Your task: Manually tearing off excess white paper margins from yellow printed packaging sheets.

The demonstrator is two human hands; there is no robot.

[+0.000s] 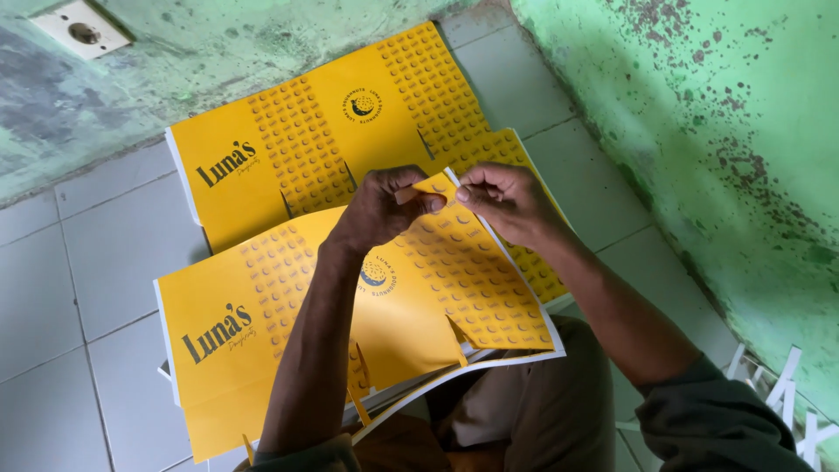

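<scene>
Left hand and right hand both pinch small corner tab of yellow printed carton sheet, upper sheet on lap. Second sheet flat on tiled floor. Advisable: grip close to crease, tear evenly.

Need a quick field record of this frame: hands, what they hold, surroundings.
left hand: pinching a small flap of the top yellow sheet
right hand: pinching the same flap from the other side
top yellow sheet: flat printed box blank, on the lap
second sheet: same kind, on the tiled floor
wall: green, flaking
</scene>
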